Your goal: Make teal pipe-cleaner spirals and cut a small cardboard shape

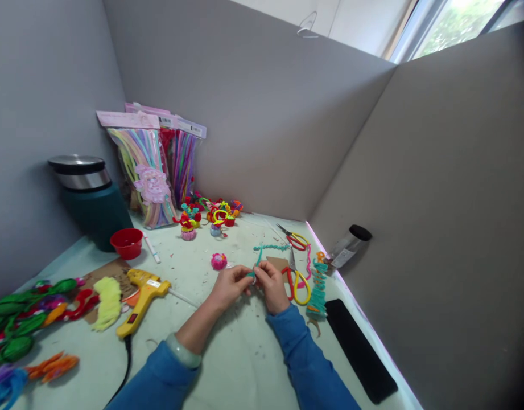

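Note:
My left hand and my right hand meet over the middle of the table, fingertips pinched together. Between them is a teal pipe cleaner, one end sticking up past the fingers; the rest is hidden by the fingertips. Just beyond lies a twisted teal strip. A small pink pompom-like piece sits beyond my left hand. Right of my right hand are scissors with red and yellow handles, beside a brown cardboard piece.
At left are a yellow glue gun, a red cup, a dark teal bottle and bagged pipe cleaners. A black slab, a teal bundle and more scissors lie right. Grey panels enclose the table.

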`<state>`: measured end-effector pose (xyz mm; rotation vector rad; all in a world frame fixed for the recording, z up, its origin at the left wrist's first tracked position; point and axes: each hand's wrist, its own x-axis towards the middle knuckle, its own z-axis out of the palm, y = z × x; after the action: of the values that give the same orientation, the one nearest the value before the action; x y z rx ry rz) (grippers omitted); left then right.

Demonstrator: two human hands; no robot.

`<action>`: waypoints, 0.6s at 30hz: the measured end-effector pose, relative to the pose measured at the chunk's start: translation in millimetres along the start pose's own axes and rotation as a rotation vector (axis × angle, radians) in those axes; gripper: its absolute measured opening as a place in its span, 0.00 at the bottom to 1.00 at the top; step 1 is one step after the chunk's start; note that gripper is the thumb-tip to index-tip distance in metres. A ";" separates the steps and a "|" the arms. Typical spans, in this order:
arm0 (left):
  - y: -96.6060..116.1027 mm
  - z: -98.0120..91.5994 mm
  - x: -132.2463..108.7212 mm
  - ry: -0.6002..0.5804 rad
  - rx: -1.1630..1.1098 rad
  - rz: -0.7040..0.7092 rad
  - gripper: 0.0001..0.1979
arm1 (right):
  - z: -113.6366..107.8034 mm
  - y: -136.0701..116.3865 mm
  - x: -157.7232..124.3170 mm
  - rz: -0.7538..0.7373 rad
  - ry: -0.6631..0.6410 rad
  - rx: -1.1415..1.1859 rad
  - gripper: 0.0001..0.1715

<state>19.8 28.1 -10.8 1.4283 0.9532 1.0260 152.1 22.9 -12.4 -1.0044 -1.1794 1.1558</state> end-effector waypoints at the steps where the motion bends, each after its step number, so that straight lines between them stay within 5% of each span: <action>1: 0.2 -0.6 0.0 0.019 0.020 -0.002 0.10 | 0.2 -0.5 -0.2 -0.010 -0.006 -0.006 0.10; 5: -0.5 -2.8 -0.8 0.084 0.166 0.040 0.12 | 2.3 -2.0 -1.2 -0.038 -0.020 -0.046 0.11; 10: -1.1 -3.2 -2.9 0.031 0.164 0.051 0.11 | 2.6 -1.2 -1.0 -0.029 -0.012 -0.076 0.12; 18: 7.7 0.8 -3.5 -0.060 -0.151 -0.017 0.11 | -1.6 9.5 1.0 0.055 -0.054 0.096 0.13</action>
<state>19.6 23.9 -3.5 1.3162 0.8250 1.0152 152.4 25.3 -21.8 -0.9433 -1.1340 1.2783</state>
